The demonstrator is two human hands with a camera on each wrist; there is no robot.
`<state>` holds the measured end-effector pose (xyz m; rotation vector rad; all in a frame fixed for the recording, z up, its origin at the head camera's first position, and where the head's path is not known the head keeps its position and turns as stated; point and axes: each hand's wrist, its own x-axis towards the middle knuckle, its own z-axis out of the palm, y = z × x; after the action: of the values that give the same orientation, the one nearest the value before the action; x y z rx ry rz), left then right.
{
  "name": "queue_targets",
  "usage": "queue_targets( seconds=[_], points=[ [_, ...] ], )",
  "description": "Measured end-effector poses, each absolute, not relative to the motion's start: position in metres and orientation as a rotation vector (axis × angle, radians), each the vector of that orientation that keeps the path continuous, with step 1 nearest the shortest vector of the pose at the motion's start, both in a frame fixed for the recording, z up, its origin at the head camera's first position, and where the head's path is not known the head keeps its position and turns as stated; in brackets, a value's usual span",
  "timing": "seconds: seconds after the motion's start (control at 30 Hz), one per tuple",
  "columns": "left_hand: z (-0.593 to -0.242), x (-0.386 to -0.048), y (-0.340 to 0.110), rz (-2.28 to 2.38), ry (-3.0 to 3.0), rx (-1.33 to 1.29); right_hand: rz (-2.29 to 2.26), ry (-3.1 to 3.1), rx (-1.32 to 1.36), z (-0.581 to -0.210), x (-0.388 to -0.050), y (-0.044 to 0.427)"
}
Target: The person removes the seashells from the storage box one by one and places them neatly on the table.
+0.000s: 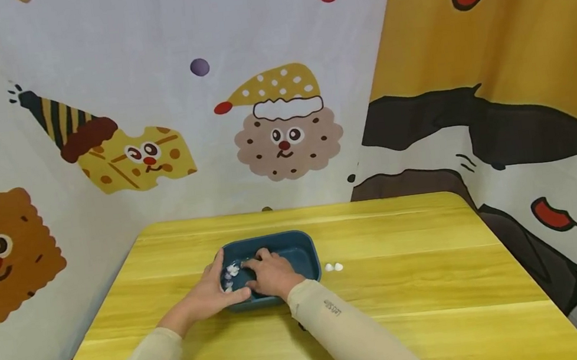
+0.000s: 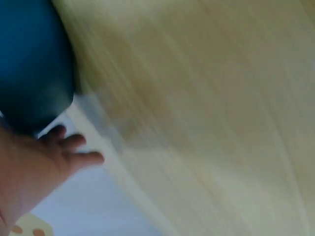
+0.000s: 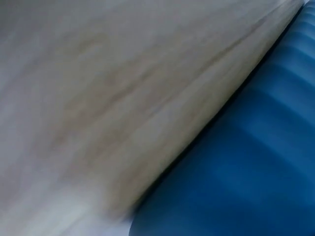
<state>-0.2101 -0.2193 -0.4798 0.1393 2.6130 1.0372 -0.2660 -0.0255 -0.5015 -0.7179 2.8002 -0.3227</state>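
Note:
A dark blue rectangular bin (image 1: 305,261) stands on the table. My left hand (image 1: 210,290) lies against the bin's left end, its thumb along the front rim and index finger up the left side. In the left wrist view, several fingers (image 2: 83,160) reach out straight beyond the bin's corner. My right hand (image 1: 273,274) is inside the bin, thumb and forefinger spread apart, pointing at a cluster of small white pieces (image 1: 233,269) at the left end. Its fingertips are too small to tell whether they touch one. The right wrist view shows only the bin's outer wall (image 3: 246,172) and tabletop.
Two small white pieces (image 1: 333,267) lie side by side on the yellow wood-grain table (image 1: 415,308), just right of the bin. A printed curtain (image 1: 272,39) with cartoon figures hangs behind the table and along its sides.

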Motion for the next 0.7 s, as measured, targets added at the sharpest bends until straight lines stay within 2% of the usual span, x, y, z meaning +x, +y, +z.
queue_targets(
  seconds=[0.3,0.7],
  points=[
    [-0.488,-0.230,-0.204,0.940,2.858,-0.105,-0.457,2.858,-0.701,-0.506,-0.269,-0.027],
    [-0.492,-0.236,-0.194,0.762,2.958,-0.118,-0.537,2.879,-0.683,-0.502,-0.271,-0.021]
  ],
)
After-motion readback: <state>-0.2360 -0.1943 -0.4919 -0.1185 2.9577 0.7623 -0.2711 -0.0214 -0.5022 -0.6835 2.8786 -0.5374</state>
